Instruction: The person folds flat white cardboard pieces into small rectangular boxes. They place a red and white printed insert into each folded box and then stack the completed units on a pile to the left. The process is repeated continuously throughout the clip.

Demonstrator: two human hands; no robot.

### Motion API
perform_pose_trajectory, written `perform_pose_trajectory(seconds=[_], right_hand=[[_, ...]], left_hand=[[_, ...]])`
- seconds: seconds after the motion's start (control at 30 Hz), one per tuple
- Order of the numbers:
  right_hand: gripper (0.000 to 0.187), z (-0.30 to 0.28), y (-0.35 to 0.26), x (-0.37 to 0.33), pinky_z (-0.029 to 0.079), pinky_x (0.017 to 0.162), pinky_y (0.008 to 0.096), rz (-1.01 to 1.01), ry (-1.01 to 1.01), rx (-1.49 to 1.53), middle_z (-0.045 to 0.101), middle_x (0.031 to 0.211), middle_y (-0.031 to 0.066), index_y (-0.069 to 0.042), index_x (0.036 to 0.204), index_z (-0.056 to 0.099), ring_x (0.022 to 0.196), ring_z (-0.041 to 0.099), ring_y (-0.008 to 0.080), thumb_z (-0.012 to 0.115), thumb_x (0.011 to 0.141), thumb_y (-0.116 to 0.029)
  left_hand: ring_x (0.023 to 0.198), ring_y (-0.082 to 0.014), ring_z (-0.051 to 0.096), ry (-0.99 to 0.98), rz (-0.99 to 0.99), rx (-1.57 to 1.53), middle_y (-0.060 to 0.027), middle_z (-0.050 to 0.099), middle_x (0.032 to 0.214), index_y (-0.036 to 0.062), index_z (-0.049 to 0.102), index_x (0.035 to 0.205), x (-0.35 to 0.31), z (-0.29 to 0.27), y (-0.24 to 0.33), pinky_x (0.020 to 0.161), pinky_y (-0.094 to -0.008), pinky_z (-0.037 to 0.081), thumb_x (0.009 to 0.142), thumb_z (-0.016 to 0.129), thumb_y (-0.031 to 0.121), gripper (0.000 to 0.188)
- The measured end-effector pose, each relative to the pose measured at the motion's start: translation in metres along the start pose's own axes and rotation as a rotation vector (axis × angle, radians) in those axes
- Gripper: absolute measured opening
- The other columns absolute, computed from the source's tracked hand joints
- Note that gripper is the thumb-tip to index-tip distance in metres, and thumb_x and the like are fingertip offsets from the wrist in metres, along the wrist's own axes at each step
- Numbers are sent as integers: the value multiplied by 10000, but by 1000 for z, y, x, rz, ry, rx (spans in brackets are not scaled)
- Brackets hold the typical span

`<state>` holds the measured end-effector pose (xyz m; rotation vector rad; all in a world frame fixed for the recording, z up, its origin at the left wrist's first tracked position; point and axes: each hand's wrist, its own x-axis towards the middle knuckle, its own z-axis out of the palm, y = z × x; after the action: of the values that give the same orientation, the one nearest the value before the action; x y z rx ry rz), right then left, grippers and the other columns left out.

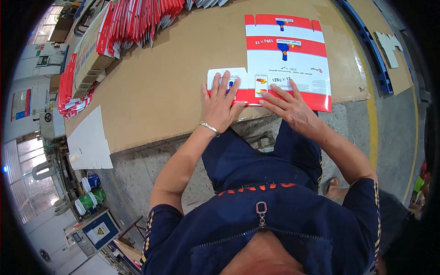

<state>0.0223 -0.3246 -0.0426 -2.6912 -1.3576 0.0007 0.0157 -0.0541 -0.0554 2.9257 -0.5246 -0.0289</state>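
A flat red and white printed carton blank (288, 50) lies on the cardboard-covered table at its near edge. Its larger part spreads away from me on the right, and a smaller panel reaches left. My left hand (221, 104) rests palm down on that smaller left panel, fingers spread. On the lower part of the larger panel, my right hand (293, 109) lies flat with its fingers apart, close to the fold line between the two parts. Neither hand grips anything. The palms hide parts of the near red border.
Many folded red and white cartons (133, 23) stand packed together at the far left of the table (192, 50). A white cardboard sheet (89, 140) lies at the left corner. Beyond the right edge are a blue rail (366, 46) and a cut white piece (388, 48).
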Motion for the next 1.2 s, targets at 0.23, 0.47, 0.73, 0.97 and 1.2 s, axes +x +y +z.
perform_pose_trajectory(seconds=[0.23, 0.47, 0.73, 0.97, 1.2], right_hand=[[635, -7, 1, 2, 196, 1167, 562, -1, 26, 55, 432, 1481, 33, -175, 1406, 453, 1392, 365, 248, 585, 803, -24], [435, -32, -61, -40, 494, 853, 343, 673, -57, 1071, 634, 1119, 134, -28, 1245, 577, 1021, 617, 246, 689, 874, -225], [463, -2, 41, -131, 483, 896, 326, 1117, 676, 1129, 623, 1185, 95, -3, 1364, 461, 1030, 598, 159, 589, 934, -122], [583, -103, 296, -92, 436, 599, 208, 1195, 177, 690, 608, 871, -64, -68, 1410, 487, 685, 497, 24, 655, 854, -25], [524, -67, 483, 132, 479, 569, 324, 945, 236, 526, 626, 786, 7, -110, 1323, 588, 611, 545, 110, 701, 811, -106]], left_hand=[[1479, -343, 97, 8, -255, -246, -158, 201, 1585, 136, 313, 1499, 50, 1, 1, 1119, -646, 39, 701, 768, 516, 994], [1424, -330, 284, 293, -375, -807, -215, 342, 1508, 27, 328, 1464, 78, 13, 14, 1146, -431, 257, 790, 763, 332, 858], [1397, -284, 322, -141, -68, -1450, -158, 339, 1499, 72, 329, 1471, 31, -19, 102, 1111, -405, 330, 852, 701, 131, 725], [1348, -374, 381, 495, 5, -586, -216, 411, 1433, 13, 580, 1209, 149, -71, -73, 1108, -446, 327, 820, 711, 169, 439], [1340, -352, 388, 567, -177, -181, -204, 388, 1463, 79, 498, 1378, 346, -136, -229, 1117, -528, 272, 879, 551, 600, 723]])
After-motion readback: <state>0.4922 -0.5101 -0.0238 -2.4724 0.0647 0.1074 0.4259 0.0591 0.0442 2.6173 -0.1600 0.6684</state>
